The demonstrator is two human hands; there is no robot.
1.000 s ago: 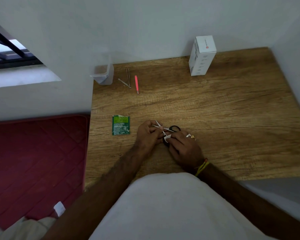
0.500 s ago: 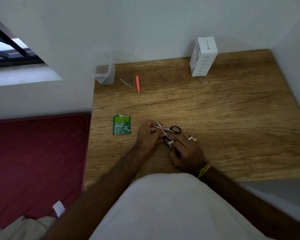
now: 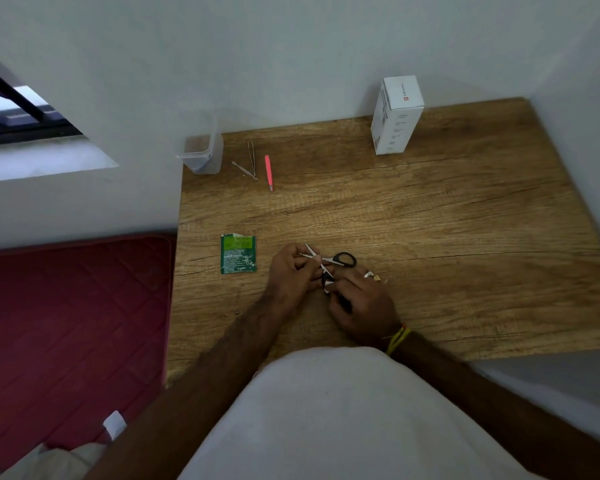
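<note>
Scissors (image 3: 330, 260) sit between both hands with blades spread, just as half a second ago. The left hand (image 3: 291, 275) pinches the blades near the pivot. The right hand (image 3: 361, 306) curls round the lower handle and hides it. A white scrap (image 3: 327, 287) at its fingertips is unclear. A green sachet (image 3: 238, 253) lies just left of the left hand. Bare table (image 3: 465, 237) stretches ahead and to the right.
</note>
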